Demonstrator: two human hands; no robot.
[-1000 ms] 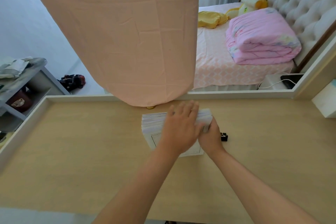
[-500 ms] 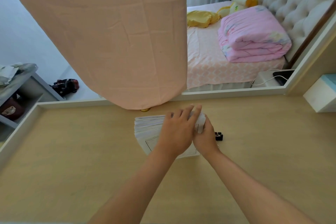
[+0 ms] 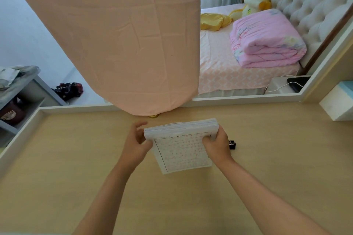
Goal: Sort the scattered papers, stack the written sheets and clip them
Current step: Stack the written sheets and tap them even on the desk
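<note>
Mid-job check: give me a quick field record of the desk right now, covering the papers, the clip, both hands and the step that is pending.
surface: light wooden desk
papers: thick stack of white sheets with a red grid on top, far edge lifted
right hand: grips the stack's right side, thumb on top
left hand: open, at the stack's left edge
clip: small black binder clip on the desk, just right of the right hand, not on the stack
pending: clipping not yet done
</note>
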